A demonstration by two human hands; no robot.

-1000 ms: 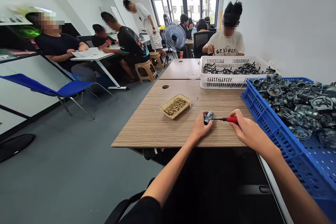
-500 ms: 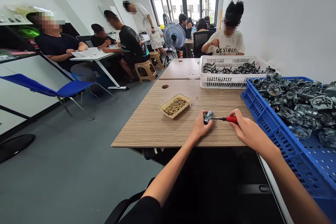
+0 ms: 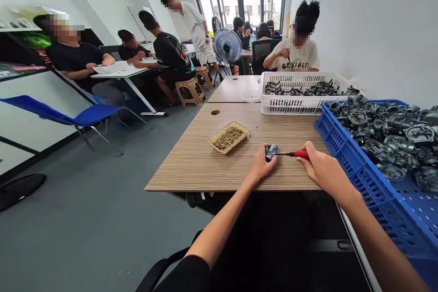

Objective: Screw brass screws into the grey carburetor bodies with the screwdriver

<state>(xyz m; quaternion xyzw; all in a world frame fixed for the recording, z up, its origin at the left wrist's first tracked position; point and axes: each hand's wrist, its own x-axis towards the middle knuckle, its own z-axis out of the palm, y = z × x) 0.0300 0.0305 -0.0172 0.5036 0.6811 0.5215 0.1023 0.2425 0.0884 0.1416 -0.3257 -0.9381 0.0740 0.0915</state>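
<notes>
Near the front of the wood-grain table (image 3: 191,164), my left hand (image 3: 263,164) grips a small grey metal carburetor (image 3: 273,151). My right hand (image 3: 320,166) is closed around the red handle of a screwdriver (image 3: 301,154). Its dark shaft points left, and the tip meets the carburetor's right side; the exact contact spot is too small to make out. To the left of my hands stands a cream plastic tray (image 3: 219,148) full of small brass-coloured pieces. A couple of tiny parts lie on the table just beyond that tray.
A blue crate (image 3: 356,159) heaped with carburetors stands close on my right. Behind the table's far part is a white basket (image 3: 290,107) of similar parts, where a person (image 3: 296,54) holds a screwdriver. A fan (image 3: 227,46) and a blue chair (image 3: 92,114) are further off.
My right hand has shifted and turned slightly on the screwdriver handle. The left hand and carburetor stay in place. In the background, a standing person has straightened a little.
</notes>
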